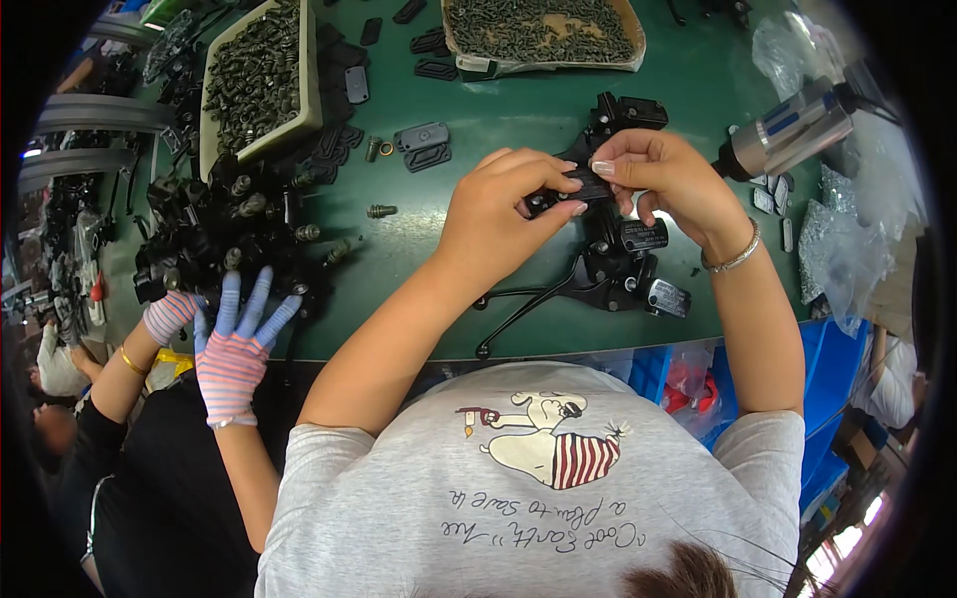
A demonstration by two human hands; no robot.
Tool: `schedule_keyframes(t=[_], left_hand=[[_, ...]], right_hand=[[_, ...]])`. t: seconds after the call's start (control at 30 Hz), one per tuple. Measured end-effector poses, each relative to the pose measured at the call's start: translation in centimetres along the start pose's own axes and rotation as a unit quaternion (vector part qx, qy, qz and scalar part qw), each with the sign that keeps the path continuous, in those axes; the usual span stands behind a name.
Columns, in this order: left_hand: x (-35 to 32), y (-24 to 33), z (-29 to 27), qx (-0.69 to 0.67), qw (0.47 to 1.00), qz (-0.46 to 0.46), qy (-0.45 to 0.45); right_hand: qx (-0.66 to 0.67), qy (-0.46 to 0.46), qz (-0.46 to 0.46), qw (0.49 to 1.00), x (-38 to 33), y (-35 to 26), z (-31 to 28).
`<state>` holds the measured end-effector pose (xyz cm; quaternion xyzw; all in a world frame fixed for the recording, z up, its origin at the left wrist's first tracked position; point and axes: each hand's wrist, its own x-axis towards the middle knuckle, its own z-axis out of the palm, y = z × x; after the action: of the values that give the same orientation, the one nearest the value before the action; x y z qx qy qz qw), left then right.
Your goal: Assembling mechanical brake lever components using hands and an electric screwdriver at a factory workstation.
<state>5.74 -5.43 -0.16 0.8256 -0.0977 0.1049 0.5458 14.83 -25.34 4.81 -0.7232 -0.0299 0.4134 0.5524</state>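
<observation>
My left hand [498, 204] is closed round a black brake master cylinder [590, 187], thumb and fingers against its rectangular reservoir cover. Over the far end of that cover, my right hand [673, 179] has thumb and forefinger pinched together. Whatever sits in this pinch is too small or hidden to make out. More black brake lever assemblies [603, 279] lie just below my hands, one lever pointing toward the near left edge. Another black reservoir [638, 112] shows beyond my right hand.
A pale bin [313, 80] of bolts and a shallow box [640, 50] of small screws stand at the back. Loose covers [423, 137] and a bolt [381, 211] lie on the green table. A power screwdriver [793, 130] is at right. A co-worker's gloved hand [237, 364] touches piled black assemblies [189, 234].
</observation>
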Motion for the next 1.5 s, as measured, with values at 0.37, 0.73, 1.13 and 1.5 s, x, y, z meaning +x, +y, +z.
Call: schedule_keyframes(t=[0.37,0.73,1.13,1.5], left_hand=[[0.4,0.7,-0.7,-0.001,1.0,0.009,-0.007],[14.6,-6.6,-3.2,0.428,0.904,0.02,0.001],[16.6,-6.8,-3.2,0.361,0.913,-0.14,-0.128],[14.2,-2.9,-5.0,0.107,0.992,-0.067,0.021]], right_hand=[[-0.11,0.032,-0.055,0.992,0.3,-0.8,0.2],[-0.513,0.292,-0.355,0.725,14.5,-3.0,-5.9],[-0.482,0.101,-0.247,0.834,15.7,-4.1,-5.9],[-0.158,0.229,-0.296,0.914,3.3,-3.8,-4.1]])
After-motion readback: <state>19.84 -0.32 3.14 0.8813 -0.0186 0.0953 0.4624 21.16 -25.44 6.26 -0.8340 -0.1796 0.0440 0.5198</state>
